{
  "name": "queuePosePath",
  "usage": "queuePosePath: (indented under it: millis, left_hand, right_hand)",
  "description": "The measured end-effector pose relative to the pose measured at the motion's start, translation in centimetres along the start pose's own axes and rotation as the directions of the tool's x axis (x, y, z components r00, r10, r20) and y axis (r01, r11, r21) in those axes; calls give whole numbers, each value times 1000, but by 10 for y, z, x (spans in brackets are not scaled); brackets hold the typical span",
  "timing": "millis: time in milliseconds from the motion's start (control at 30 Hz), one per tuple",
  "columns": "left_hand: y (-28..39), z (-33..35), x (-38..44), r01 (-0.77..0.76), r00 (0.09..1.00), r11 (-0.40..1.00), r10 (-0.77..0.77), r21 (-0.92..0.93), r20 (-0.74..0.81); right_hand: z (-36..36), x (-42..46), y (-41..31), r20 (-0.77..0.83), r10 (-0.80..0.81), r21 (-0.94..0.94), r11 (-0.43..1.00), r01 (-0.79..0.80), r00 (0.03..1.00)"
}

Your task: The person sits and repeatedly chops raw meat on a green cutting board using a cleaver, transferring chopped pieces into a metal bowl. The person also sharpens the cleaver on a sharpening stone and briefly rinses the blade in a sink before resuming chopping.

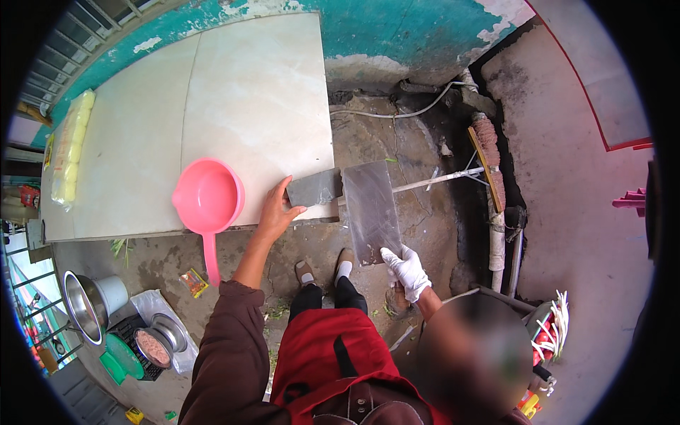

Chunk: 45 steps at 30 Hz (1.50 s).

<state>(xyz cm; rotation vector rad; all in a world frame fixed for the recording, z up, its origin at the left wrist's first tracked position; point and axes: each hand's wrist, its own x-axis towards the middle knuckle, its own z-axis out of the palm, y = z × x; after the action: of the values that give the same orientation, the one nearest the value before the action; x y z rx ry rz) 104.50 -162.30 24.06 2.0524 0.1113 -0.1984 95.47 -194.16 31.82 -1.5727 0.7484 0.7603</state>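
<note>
My bare left hand [278, 208] grips one end of a grey rectangular sharpening stone [314, 188] at the near right corner of a pale tiled table [255, 95]. In my right hand [407, 272], which wears a white glove, is a cleaver with a broad, scratched rectangular metal blade [372, 212]. The blade's far end lies close beside the stone's right end; whether they touch, I cannot tell. A pink plastic dipper [208, 195] stands left of my left hand, its handle sticking out past the table's near edge.
A long pack of yellowish rolls [73, 149] lies on the table's far left. A squeegee or mop [485, 170] leans by wall pipes [496, 239]. Metal basins [82, 308] and a bowl of pinkish food [153, 348] stand lower left. White-stemmed vegetables [558, 329] are lower right.
</note>
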Motion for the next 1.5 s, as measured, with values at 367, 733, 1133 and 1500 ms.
queuePosePath:
  millis: [367, 733, 1133, 1500]
  left_hand:
    - [-14, 7, 8, -29, 993, 984, 48, 173, -111]
    - [-18, 6, 12, -36, 989, 993, 52, 113, -138]
    - [-26, 17, 4, -58, 977, 997, 66, 40, -205]
    - [-26, 30, 9, -48, 979, 998, 57, 51, -196]
  right_hand:
    - [43, 162, -107, 71, -245, -299, 919, 255, 967]
    - [72, 134, -205, 136, -831, -349, 470, 811, 540]
    - [113, 111, -104, 420, -477, -848, 97, 521, 772]
    - [41, 51, -3, 209, -307, -902, 307, 305, 928]
